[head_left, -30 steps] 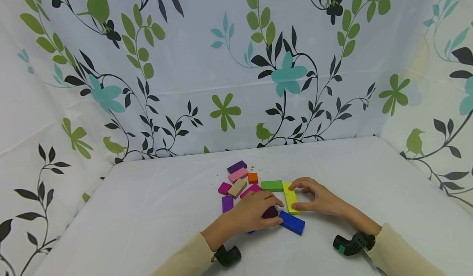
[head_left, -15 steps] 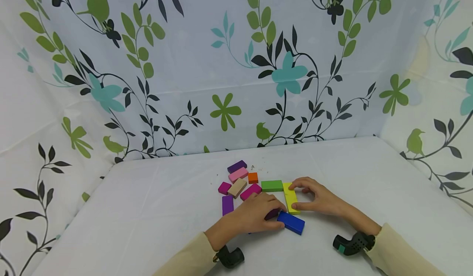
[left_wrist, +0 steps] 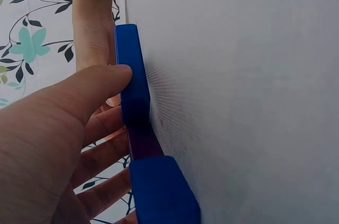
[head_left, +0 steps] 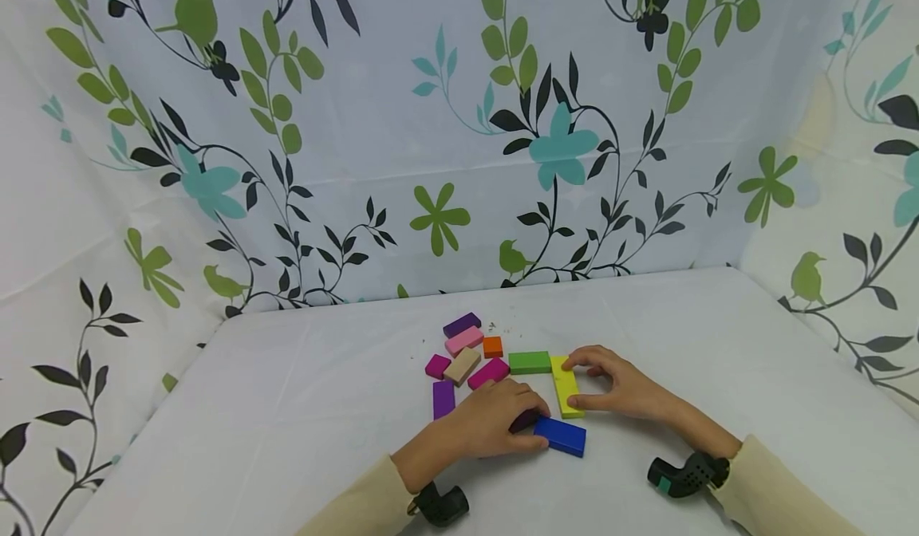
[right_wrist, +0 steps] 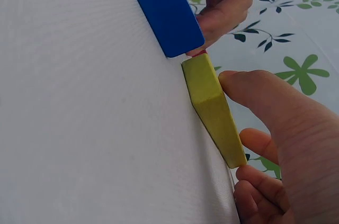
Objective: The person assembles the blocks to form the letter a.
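On the white table, my left hand (head_left: 495, 420) pinches the left end of a blue block (head_left: 560, 436) between thumb and fingers. A dark maroon block (head_left: 524, 420) shows partly under that hand's fingers. In the left wrist view a second blue block (left_wrist: 164, 192) lies nearer the palm; the hand hides it from the head view. My right hand (head_left: 617, 384) grips a long yellow block (head_left: 565, 388), thumb by its near end and index finger by its far end. A green block (head_left: 528, 363) lies at a right angle against the yellow block's far end.
Farther left lie magenta blocks (head_left: 488, 373), a tan block (head_left: 462, 366), an orange block (head_left: 492, 347), a pink block (head_left: 464, 340) and purple blocks (head_left: 443, 400). Small crumbs dot the cloth behind them. A patterned curtain (head_left: 459, 161) stands behind the table (head_left: 287, 408).
The blue block at my left fingertips has shifted slightly left and turned a little flatter across the table. My left hand shifted a little right, then back. My right hand and the yellow block stay put.
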A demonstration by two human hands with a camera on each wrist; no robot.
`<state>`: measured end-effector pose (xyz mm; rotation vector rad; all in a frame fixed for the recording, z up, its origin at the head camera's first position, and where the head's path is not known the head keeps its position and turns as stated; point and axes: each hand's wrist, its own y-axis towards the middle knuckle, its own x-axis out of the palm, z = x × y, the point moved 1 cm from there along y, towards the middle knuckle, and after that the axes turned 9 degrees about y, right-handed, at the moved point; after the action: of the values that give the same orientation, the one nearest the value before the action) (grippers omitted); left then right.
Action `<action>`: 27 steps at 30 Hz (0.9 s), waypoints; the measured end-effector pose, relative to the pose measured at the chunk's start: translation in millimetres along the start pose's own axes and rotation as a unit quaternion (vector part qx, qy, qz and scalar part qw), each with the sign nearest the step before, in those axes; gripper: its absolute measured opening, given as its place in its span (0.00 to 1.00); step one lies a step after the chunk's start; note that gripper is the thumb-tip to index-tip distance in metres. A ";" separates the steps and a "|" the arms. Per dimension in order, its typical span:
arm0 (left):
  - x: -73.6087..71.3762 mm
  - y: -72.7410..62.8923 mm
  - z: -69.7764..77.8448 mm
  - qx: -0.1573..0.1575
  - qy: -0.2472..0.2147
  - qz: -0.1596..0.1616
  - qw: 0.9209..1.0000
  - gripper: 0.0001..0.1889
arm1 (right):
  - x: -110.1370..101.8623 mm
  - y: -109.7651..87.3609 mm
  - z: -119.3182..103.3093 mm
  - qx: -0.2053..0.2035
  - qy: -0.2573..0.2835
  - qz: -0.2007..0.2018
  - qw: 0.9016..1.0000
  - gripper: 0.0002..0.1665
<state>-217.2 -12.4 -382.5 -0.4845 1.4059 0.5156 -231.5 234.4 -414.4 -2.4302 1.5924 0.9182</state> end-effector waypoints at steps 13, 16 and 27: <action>-0.1 -8.5 0.3 -0.014 0.011 -0.003 1.000 0.20 | 0.4 0.0 1.6 0.000 -0.002 0.001 1.000 0.25; -0.7 -10.7 1.2 -0.019 0.016 -0.001 1.000 0.20 | 0.4 0.0 1.7 -0.003 0.000 0.005 1.000 0.24; 2.2 -17.0 1.7 -0.030 0.023 0.023 0.999 0.19 | 0.6 -0.1 1.7 0.005 0.006 0.001 1.000 0.24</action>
<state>-205.3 -24.8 -384.3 -0.5160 1.4524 0.5888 -231.9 234.7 -416.1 -2.4321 1.5996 0.8948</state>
